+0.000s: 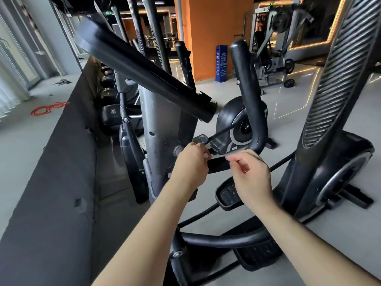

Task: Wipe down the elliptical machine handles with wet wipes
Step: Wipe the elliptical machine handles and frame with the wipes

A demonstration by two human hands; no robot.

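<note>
Gym floor, elliptical machine point(156, 124) near.
Left hand point(191, 164) and right hand point(252, 174) pinch a pale scrap point(206, 155); stiff handle point(246, 85) likely suits wraparound grip.

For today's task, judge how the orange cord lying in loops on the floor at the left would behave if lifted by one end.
The orange cord lies in loose, uneven loops, so it is probably floppy and would trail or tangle. It looks thin, so likely light. Lying flat on the floor, it seems unlikely to roll.

Daylight from left, fisheye edges (slight blur)
</note>
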